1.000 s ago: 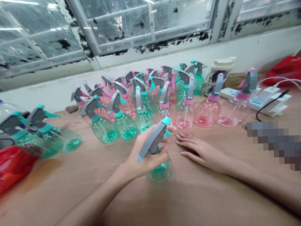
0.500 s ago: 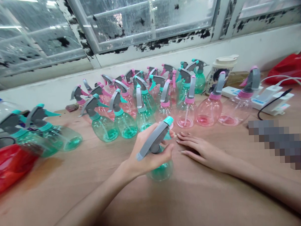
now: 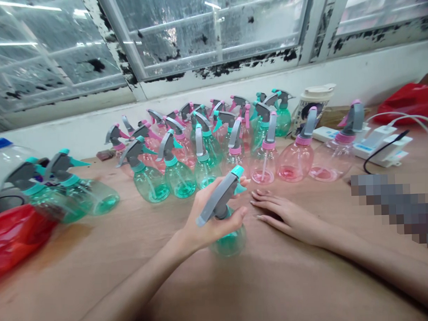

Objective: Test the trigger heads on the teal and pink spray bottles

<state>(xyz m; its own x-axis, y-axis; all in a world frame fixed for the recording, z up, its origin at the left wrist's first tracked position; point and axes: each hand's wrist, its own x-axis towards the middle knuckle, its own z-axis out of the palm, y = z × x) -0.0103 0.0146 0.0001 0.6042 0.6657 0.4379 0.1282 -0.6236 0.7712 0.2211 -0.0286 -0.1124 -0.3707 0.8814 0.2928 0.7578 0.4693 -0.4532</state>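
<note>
My left hand (image 3: 211, 221) is wrapped round the neck of a teal spray bottle (image 3: 231, 242) with a grey trigger head (image 3: 218, 195); the bottle stands upright on the brown table (image 3: 239, 290). My right hand (image 3: 289, 214) lies flat on the table just right of that bottle, fingers stretched out and pointing left, holding nothing. Behind both hands stands a crowd of several teal spray bottles (image 3: 177, 173) and pink spray bottles (image 3: 300, 155).
Teal bottles (image 3: 78, 193) lie tipped over at the left beside a red bag (image 3: 16, 237). A white power strip (image 3: 382, 147) with cables, a lidded cup (image 3: 313, 103) and another red bag (image 3: 408, 102) sit at the right. A window wall runs along the back.
The hands and the held bottle have hardly moved; only the view has shifted slightly.
</note>
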